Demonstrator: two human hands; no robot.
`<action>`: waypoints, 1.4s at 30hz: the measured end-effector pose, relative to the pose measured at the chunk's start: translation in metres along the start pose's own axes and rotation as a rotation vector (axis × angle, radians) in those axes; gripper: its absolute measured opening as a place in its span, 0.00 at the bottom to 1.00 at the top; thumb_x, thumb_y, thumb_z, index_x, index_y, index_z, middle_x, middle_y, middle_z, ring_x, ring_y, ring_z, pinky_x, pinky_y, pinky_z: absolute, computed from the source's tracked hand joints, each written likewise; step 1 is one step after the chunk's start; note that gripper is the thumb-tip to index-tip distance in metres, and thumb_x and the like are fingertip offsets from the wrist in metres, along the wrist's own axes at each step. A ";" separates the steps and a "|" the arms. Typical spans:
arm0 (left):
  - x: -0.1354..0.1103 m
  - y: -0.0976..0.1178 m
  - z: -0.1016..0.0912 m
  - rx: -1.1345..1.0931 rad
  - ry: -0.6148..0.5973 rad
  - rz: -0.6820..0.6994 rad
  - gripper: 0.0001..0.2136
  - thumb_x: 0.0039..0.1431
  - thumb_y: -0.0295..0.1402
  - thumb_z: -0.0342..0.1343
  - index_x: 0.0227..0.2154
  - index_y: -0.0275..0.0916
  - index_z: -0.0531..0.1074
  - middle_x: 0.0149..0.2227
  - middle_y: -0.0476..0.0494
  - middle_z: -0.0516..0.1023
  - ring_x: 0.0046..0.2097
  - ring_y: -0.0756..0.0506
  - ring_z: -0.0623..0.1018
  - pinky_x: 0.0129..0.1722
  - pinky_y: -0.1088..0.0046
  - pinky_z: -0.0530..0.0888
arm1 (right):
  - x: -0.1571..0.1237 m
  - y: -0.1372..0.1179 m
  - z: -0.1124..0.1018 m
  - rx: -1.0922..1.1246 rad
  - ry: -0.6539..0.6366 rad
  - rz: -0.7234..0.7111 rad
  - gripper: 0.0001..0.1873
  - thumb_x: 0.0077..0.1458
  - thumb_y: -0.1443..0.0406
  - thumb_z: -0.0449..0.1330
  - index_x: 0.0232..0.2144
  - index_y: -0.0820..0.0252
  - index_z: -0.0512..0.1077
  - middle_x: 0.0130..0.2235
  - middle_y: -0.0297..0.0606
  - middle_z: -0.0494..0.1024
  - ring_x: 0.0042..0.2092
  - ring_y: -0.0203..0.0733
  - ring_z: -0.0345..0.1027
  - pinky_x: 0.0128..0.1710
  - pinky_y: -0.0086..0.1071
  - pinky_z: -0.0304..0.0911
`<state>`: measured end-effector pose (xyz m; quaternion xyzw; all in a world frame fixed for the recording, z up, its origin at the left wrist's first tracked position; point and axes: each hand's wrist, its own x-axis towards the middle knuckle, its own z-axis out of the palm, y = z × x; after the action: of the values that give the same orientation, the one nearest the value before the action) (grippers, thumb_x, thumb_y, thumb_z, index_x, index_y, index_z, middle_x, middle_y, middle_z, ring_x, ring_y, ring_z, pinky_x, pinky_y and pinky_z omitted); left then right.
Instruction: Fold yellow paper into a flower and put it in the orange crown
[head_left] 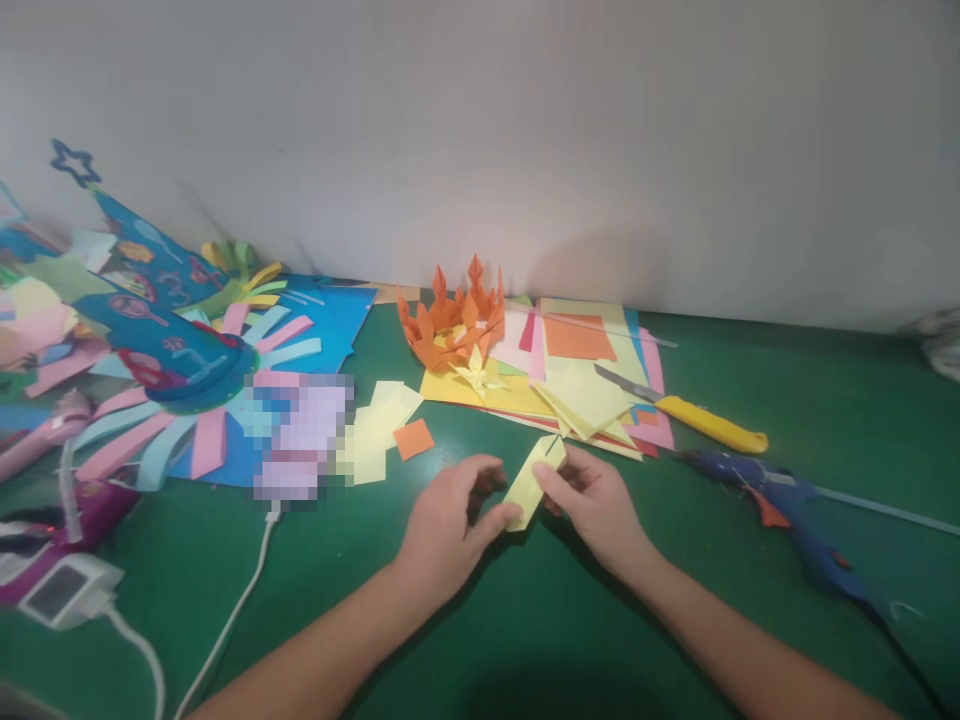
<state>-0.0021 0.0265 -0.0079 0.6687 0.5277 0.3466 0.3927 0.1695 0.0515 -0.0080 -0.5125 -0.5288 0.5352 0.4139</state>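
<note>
A narrow folded piece of pale yellow paper is held just above the green table between both hands. My left hand pinches its lower end with thumb and fingers curled. My right hand grips its upper end, fingers closed round it. Behind the hands lies a stack of coloured paper sheets, mostly yellow, pink and orange. An orange folded paper crown stands at the stack's left, with a small yellow paper star beside it.
A yellow-handled knife and a blue glue gun lie at the right. Loose yellow pieces and an orange square lie left of the hands. Blue and pink paper crafts, a white cable and a white adapter fill the left.
</note>
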 end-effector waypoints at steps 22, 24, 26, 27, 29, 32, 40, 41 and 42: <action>0.005 -0.002 0.006 -0.431 0.000 -0.124 0.06 0.54 0.29 0.55 0.33 0.39 0.63 0.31 0.49 0.69 0.33 0.50 0.73 0.33 0.74 0.71 | 0.002 0.003 0.003 0.144 -0.248 -0.049 0.13 0.48 0.58 0.63 0.31 0.58 0.63 0.29 0.31 0.69 0.31 0.34 0.65 0.32 0.28 0.62; 0.006 -0.004 0.006 -0.585 -0.011 -0.199 0.10 0.53 0.30 0.56 0.35 0.40 0.60 0.30 0.51 0.69 0.31 0.51 0.74 0.33 0.74 0.72 | 0.003 0.003 0.003 0.111 -0.230 -0.048 0.12 0.49 0.58 0.62 0.29 0.58 0.64 0.28 0.31 0.69 0.30 0.34 0.65 0.31 0.28 0.63; 0.008 -0.004 0.005 -0.679 -0.046 -0.243 0.12 0.52 0.30 0.57 0.35 0.40 0.59 0.29 0.52 0.71 0.30 0.51 0.75 0.33 0.73 0.72 | 0.004 0.004 0.003 0.087 -0.214 -0.050 0.12 0.50 0.57 0.61 0.28 0.59 0.64 0.27 0.31 0.69 0.28 0.34 0.64 0.28 0.28 0.62; 0.009 -0.004 0.005 -0.703 -0.056 -0.264 0.11 0.52 0.30 0.57 0.35 0.39 0.59 0.29 0.51 0.72 0.30 0.51 0.75 0.33 0.74 0.72 | 0.004 0.004 0.003 0.088 -0.205 -0.050 0.12 0.50 0.58 0.61 0.28 0.58 0.63 0.27 0.31 0.68 0.27 0.33 0.64 0.27 0.27 0.61; 0.011 -0.003 0.003 -0.717 -0.057 -0.295 0.11 0.51 0.30 0.58 0.34 0.38 0.61 0.27 0.51 0.73 0.30 0.51 0.76 0.33 0.74 0.71 | 0.005 0.005 0.004 0.112 -0.189 -0.052 0.12 0.50 0.59 0.60 0.31 0.57 0.61 0.28 0.30 0.68 0.26 0.32 0.62 0.25 0.26 0.60; 0.013 0.000 0.001 -0.681 -0.061 -0.340 0.10 0.49 0.30 0.59 0.35 0.34 0.67 0.28 0.47 0.75 0.30 0.51 0.75 0.34 0.75 0.71 | 0.004 0.006 0.004 0.153 -0.183 -0.070 0.16 0.50 0.61 0.60 0.39 0.54 0.59 0.29 0.29 0.67 0.25 0.31 0.62 0.24 0.25 0.60; 0.013 0.003 -0.001 -0.623 -0.096 -0.340 0.07 0.51 0.31 0.56 0.32 0.33 0.71 0.27 0.48 0.74 0.27 0.53 0.73 0.31 0.77 0.71 | 0.000 0.005 0.006 0.068 -0.218 -0.116 0.13 0.52 0.65 0.56 0.41 0.54 0.62 0.31 0.31 0.65 0.29 0.33 0.63 0.29 0.27 0.62; 0.013 0.003 -0.001 -0.625 -0.105 -0.352 0.07 0.52 0.32 0.56 0.32 0.33 0.70 0.27 0.48 0.73 0.27 0.53 0.73 0.30 0.76 0.71 | -0.001 0.005 0.006 0.059 -0.219 -0.118 0.11 0.52 0.65 0.56 0.40 0.55 0.63 0.32 0.31 0.66 0.30 0.33 0.62 0.30 0.28 0.62; 0.013 0.003 -0.002 -0.627 -0.115 -0.369 0.07 0.52 0.32 0.56 0.33 0.34 0.69 0.27 0.48 0.73 0.26 0.53 0.73 0.29 0.76 0.72 | -0.001 0.005 0.007 0.053 -0.221 -0.116 0.10 0.52 0.65 0.56 0.39 0.55 0.63 0.33 0.32 0.66 0.30 0.33 0.62 0.30 0.28 0.62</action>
<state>0.0002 0.0392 -0.0041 0.4280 0.4847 0.3767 0.6633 0.1636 0.0490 -0.0130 -0.4078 -0.5856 0.5773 0.3969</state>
